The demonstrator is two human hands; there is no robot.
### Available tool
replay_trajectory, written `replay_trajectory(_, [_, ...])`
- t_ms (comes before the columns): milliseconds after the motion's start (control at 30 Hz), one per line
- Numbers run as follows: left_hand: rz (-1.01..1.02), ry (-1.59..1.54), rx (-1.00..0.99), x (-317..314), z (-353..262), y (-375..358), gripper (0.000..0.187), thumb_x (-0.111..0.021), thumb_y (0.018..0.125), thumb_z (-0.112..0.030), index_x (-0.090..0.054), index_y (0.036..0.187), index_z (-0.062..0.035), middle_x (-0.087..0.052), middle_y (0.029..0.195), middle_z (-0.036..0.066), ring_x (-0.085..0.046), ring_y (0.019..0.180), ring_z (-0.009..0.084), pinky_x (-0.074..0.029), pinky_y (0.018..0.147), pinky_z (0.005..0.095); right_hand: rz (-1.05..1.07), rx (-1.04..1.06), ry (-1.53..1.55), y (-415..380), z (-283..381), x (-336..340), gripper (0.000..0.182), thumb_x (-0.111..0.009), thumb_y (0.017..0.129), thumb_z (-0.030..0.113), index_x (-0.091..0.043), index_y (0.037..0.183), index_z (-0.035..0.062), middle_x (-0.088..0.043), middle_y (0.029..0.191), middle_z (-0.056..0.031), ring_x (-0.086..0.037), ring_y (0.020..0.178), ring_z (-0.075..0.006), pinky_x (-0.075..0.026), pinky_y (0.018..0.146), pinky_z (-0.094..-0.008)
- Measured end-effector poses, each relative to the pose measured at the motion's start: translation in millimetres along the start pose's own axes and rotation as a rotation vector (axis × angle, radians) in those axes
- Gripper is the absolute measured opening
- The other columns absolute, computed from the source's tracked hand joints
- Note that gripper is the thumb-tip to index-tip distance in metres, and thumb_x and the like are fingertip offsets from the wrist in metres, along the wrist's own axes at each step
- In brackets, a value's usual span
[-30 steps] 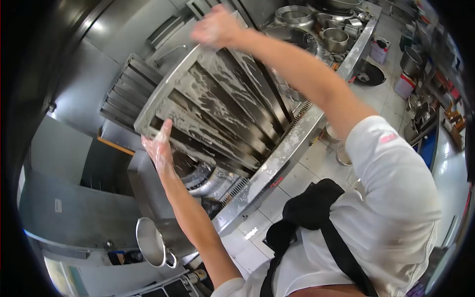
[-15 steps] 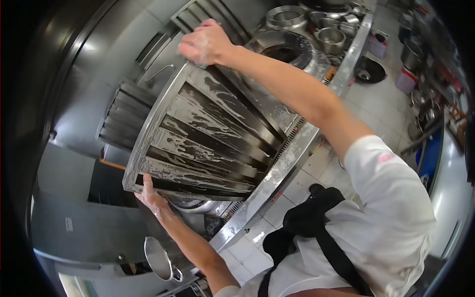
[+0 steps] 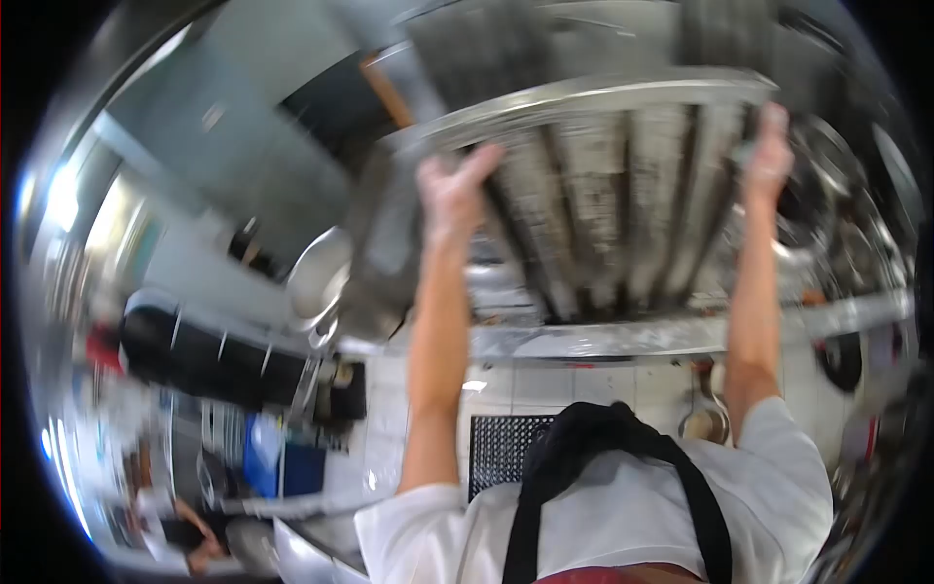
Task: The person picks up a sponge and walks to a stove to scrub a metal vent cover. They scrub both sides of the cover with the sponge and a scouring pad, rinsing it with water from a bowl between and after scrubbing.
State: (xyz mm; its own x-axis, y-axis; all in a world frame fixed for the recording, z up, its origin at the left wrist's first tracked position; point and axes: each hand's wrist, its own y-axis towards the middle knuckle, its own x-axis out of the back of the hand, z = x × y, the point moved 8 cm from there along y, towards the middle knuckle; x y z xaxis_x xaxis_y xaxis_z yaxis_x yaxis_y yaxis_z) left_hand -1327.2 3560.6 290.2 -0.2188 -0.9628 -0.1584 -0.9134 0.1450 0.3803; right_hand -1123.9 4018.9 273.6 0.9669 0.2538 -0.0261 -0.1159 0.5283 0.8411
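A metal baffle filter (image 3: 595, 185) with slanting slats is held up in front of me, over the cooking range. Whitish streaks of suds mark its slats, though motion blurs them. My left hand (image 3: 453, 195) grips the left side near the upper corner, with the thumb across the frame. On the opposite side, my right hand (image 3: 769, 161) is closed round the edge near the upper right corner. The backs of both hands show; the fingers behind the frame are hidden. The filter's lower edge is just behind the range's front ledge (image 3: 623, 339).
A metal pot (image 3: 316, 277) with a handle is left of my left forearm. More slatted filters (image 3: 477, 54) stand behind, blurred. Pots (image 3: 827, 161) crowd the right. A black perforated mat (image 3: 498, 453) lies on the tiled floor. Another person (image 3: 161, 516) is at lower left.
My view has swung left. The filter, tilted before, now appears nearly level, with my hands at its two sides. Both hands keep hold of it.
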Motion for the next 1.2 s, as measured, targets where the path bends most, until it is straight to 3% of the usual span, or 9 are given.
replay_trajectory(100, [0.087, -0.172, -0.075, 6, -18, -29, 0.063, -0.087, 0.074, -0.024, -0.057, 0.121, 0.0041, -0.067, 0.112, 0.011, -0.061, 0.103, 0.0200, -0.047, 0.096, 0.0342, -0.134, -0.297, 0.161, 6, 27, 6, 0.053, -0.042, 0.107, 0.037, -0.054, 0.135, -0.0060, -0.056, 0.139, -0.0142, -0.050, 0.131, -0.0182, -0.033, 0.113, -0.0313])
replay_trajectory(267, [-0.003, -0.476, -0.210, 72, -10, -95, 0.050, -0.086, 0.076, -0.014, -0.060, 0.118, -0.0025, -0.067, 0.113, 0.007, -0.062, 0.105, 0.0167, -0.050, 0.096, 0.0343, 0.012, -0.061, 0.228, 62, 63, -28, 0.050, -0.039, 0.107, 0.031, -0.044, 0.145, -0.0012, -0.049, 0.147, -0.0116, -0.044, 0.136, -0.0188, -0.028, 0.117, -0.0327])
replay_trajectory(400, [0.108, -0.265, -0.029, 159, 54, -115, 0.077, -0.087, 0.076, -0.025, -0.046, 0.135, -0.0008, -0.058, 0.127, 0.008, -0.052, 0.119, 0.0194, -0.040, 0.106, 0.0347, 0.255, -0.064, 0.211, 39, 136, -120, 0.044, -0.039, 0.107, 0.028, -0.051, 0.137, -0.0022, -0.055, 0.136, -0.0093, -0.049, 0.126, -0.0180, -0.033, 0.111, -0.0308])
replay_trajectory(633, [0.238, 0.122, 0.258, 285, 95, -173, 0.050, -0.086, 0.071, -0.026, -0.061, 0.107, -0.0013, -0.066, 0.103, 0.007, -0.061, 0.099, 0.0183, -0.048, 0.088, 0.0339, 0.684, 0.273, 0.044, -101, 319, -201, 0.034, -0.044, 0.105, 0.023, -0.062, 0.118, -0.0029, -0.061, 0.104, -0.0057, -0.055, 0.098, -0.0151, -0.042, 0.093, -0.0273])
replay_trajectory(767, [0.341, 0.348, -0.032, 255, 62, -155, 0.074, -0.086, 0.067, -0.042, -0.055, 0.120, -0.0019, -0.061, 0.109, 0.016, -0.059, 0.106, 0.0348, -0.046, 0.090, 0.0432, 0.757, 0.487, -0.049, -189, 389, -236, 0.029, -0.051, 0.101, 0.031, -0.068, 0.108, 0.0082, -0.066, 0.096, -0.0169, -0.063, 0.086, -0.0359, -0.050, 0.076, -0.0416])
replay_trajectory(900, [0.194, 0.331, 0.014, 223, 60, -110, 0.066, -0.087, 0.066, -0.046, -0.056, 0.100, 0.0011, -0.063, 0.088, 0.014, -0.060, 0.084, 0.0195, -0.049, 0.075, 0.0371, 0.868, 0.617, -0.155, -262, 412, -250, 0.033, -0.050, 0.099, 0.035, -0.061, 0.087, 0.0063, -0.063, 0.084, -0.0175, -0.060, 0.082, -0.0417, -0.045, 0.070, -0.0503])
replay_trajectory(1000, [0.194, 0.184, -0.070, 195, 70, -107, 0.061, -0.087, 0.067, -0.043, -0.056, 0.094, 0.0018, -0.061, 0.079, 0.011, -0.056, 0.075, 0.0159, -0.049, 0.069, 0.0348, 0.938, 0.565, -0.092, -264, 391, -245, 0.033, -0.048, 0.100, 0.035, -0.065, 0.096, 0.0069, -0.064, 0.088, -0.0184, -0.061, 0.085, -0.0405, -0.046, 0.073, -0.0493])
replay_trajectory(1067, [0.214, 0.293, -0.127, 179, 69, -99, 0.054, -0.084, 0.067, -0.031, -0.061, 0.103, 0.0014, -0.066, 0.087, 0.010, -0.059, 0.078, 0.0159, -0.050, 0.072, 0.0354, 0.898, 0.642, 0.005, -272, 391, -244, 0.037, -0.047, 0.096, 0.023, -0.063, 0.126, 0.0092, -0.062, 0.128, -0.0156, -0.060, 0.115, -0.0332, -0.049, 0.095, -0.0426])
replay_trajectory(1200, [0.311, 0.562, 0.001, 158, 76, -93, 0.050, -0.078, 0.077, -0.030, -0.065, 0.116, -0.0010, -0.072, 0.104, 0.010, -0.065, 0.091, 0.0198, -0.053, 0.083, 0.0379, 0.785, 0.801, 0.077, -287, 349, -256, 0.024, -0.066, 0.081, 0.016, -0.069, 0.105, 0.0128, -0.069, 0.096, -0.0051, -0.065, 0.092, -0.0246, -0.051, 0.081, -0.0396])
